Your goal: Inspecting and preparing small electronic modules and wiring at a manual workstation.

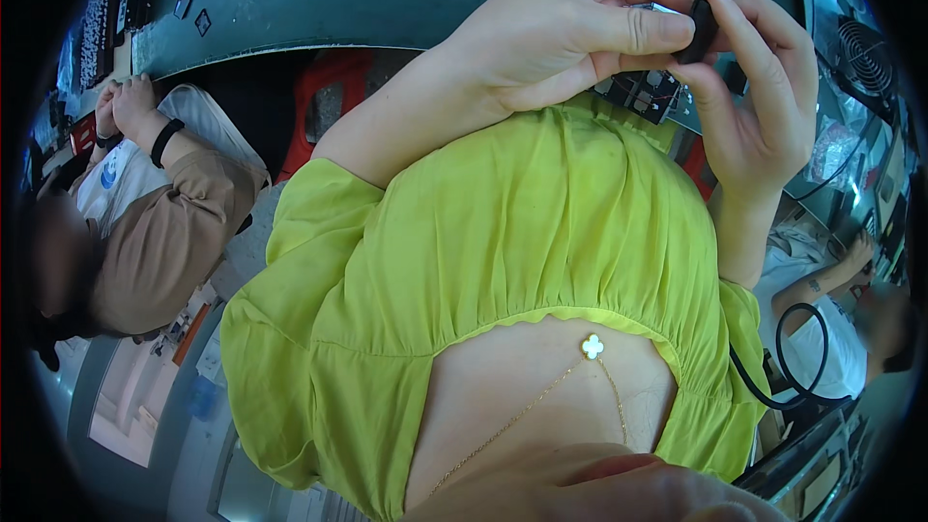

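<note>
Above the bench edge, my left hand (pixel 590 19) and my right hand (pixel 764 87) meet on a small black part (pixel 698 31). The left thumb presses its near side, and the right fingertips grip it from the other side. A thin wire or pin sticks out by its upper end; fingers hide much of the part, so its exact kind cannot be told. Just below my hands sit several black square pieces (pixel 650 95) with thin red wires, partly covered by my left hand.
Small dark pieces (pixel 202 21) lie on the green bench top (pixel 338 0) at the far left, near a black tray (pixel 97 34). A round fan grille (pixel 863 55) and clear plastic (pixel 833 150) are at right. Co-workers sit on both sides; a red stool (pixel 314 101) stands leftward.
</note>
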Demonstrator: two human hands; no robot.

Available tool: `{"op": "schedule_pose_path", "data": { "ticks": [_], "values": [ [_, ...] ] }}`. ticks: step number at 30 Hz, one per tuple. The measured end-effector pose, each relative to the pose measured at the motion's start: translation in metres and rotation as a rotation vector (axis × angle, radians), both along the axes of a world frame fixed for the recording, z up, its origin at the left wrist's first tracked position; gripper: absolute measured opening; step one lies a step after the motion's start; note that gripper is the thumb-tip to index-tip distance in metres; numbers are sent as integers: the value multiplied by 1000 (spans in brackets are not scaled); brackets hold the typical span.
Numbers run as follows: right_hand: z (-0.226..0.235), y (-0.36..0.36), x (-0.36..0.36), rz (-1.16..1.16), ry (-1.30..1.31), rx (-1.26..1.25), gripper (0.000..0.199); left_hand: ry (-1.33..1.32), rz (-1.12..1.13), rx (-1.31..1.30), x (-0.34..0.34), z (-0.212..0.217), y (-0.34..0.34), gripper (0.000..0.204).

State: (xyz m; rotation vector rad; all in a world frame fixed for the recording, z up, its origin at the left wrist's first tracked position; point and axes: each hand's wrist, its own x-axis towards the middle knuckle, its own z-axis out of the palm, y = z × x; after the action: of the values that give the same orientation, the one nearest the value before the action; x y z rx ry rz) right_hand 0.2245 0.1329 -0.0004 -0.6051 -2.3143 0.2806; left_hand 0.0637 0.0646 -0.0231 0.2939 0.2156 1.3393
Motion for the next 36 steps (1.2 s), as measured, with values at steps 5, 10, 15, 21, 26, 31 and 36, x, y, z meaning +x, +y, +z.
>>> {"op": "schedule_pose_path", "data": {
  "ticks": [5,10,15,21,26,31,36],
  "values": [
    [3,-5,12,-14,13,5,37,152,-18,-40,1,10,-3,16],
    [3,-7,13,-18,26,13,36,141,-17,-44,3,9,-2,17],
    [2,-9,11,-19,38,19,36,163,46,84,2,-2,-2,17],
    [3,-10,12,-27,55,27,36,216,93,278,2,-2,-1,14],
    [7,-14,12,-31,69,39,35,177,64,211,4,8,-1,13],
    [9,-16,5,-27,83,49,35,279,29,96,2,15,-1,14],
    [10,-16,6,-27,96,62,35,380,-11,-17,-3,23,1,14]
  ]
}}
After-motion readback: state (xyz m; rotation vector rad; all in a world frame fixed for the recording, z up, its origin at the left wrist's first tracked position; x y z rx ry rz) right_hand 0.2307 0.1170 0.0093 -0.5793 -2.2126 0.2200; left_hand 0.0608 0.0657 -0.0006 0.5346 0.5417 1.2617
